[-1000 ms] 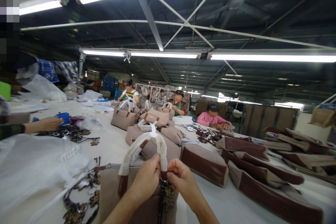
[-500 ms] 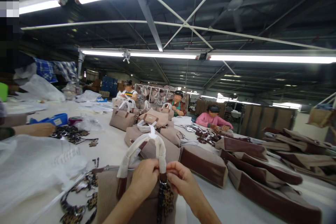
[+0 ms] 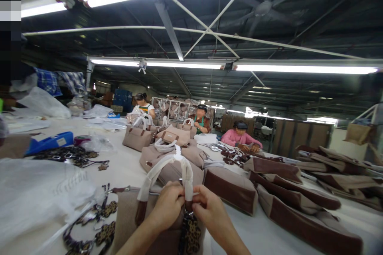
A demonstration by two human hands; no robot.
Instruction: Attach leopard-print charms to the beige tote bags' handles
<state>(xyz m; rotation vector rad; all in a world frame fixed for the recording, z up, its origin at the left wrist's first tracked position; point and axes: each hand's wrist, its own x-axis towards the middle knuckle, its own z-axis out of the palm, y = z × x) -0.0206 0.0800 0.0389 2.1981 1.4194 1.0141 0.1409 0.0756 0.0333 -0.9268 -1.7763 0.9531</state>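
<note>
A taupe handbag stands in front of me at the bottom centre, its handles wrapped in white paper. My left hand and my right hand are both pinched closed at the base of the near handle. Below them hangs a leopard-print strap charm with a metal clasp, and the fingers of both hands meet at that clasp. More leopard-print charms lie on the table to the left of the bag.
Several taupe and brown handbags lie along the long white table. Clear plastic bags and a blue tool sit at left. Three seated people work at the far end.
The arm that reached in from the left beside the blue tool has gone out of view. My hands stay at the handle base, and the view has shifted slightly.
</note>
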